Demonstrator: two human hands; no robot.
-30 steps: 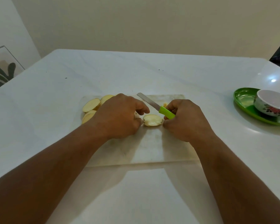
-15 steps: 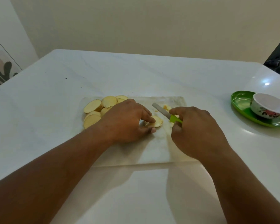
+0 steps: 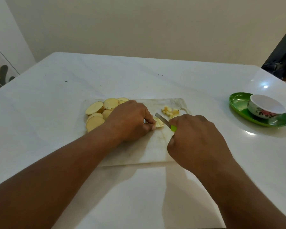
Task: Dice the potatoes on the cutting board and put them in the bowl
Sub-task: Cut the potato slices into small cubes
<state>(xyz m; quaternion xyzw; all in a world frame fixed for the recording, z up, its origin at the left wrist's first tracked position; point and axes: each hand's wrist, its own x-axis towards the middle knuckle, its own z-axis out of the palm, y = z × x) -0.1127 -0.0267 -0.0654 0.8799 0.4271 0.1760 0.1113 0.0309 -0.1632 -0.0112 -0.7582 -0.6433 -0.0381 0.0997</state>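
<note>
Right hand (image 3: 193,139) curled round the green handle of the knife (image 3: 166,123), blade running up and to the left, its tip over the right edge of the potato slice (image 3: 158,123) we are working on. Left hand (image 3: 130,119) pins that slice to the cutting board (image 3: 147,151), fingertips bent down on its left part, thumb along the near side. So the slice lies just left of the blade, between our two hands, and the next cut looks to fall on its exposed right end, close to the holding fingers; we judge these want to stay tucked back. Uncut slices (image 3: 96,113) heaped at the board's far left, behind the left hand. Small pile of diced bits (image 3: 169,111) just beyond the blade, toward the board's far right. Bowl (image 3: 266,108) sits on a green plate (image 3: 238,103) well off to the right, nearer our knife hand; nothing visible in it yet.
</note>
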